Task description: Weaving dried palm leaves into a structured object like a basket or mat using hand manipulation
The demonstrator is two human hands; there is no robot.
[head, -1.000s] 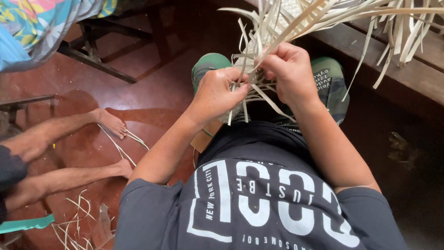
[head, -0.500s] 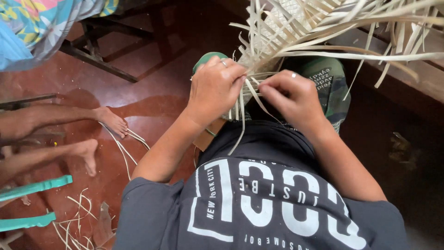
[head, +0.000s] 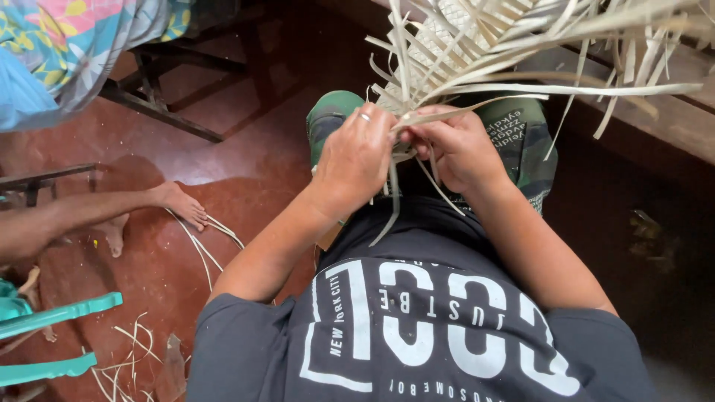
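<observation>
A half-woven mat of pale flat leaf strips [head: 454, 37] rests over my knees, its loose ends fanning up and to the right. My left hand [head: 356, 158], a ring on one finger, is closed around a few strips at the mat's near edge. My right hand [head: 456, 147] sits right beside it, touching it, and pinches other strips of the same edge. A few loose strip ends [head: 391, 212] hang down between my hands over my dark shirt. My knees are in green camouflage shorts [head: 525, 138].
Another person's bare feet [head: 179, 202] rest on the red-brown floor [head: 223, 160] at left, by loose strips [head: 205, 242]. More scraps [head: 126, 350] lie lower left near a teal plastic chair [head: 45, 316]. A wooden bench frame [head: 160, 97] stands upper left, wooden planks [head: 670, 112] at right.
My hands have come together at the mat's edge, the right hand rising to meet the left. The other person's feet at left have shifted, one drawn back.
</observation>
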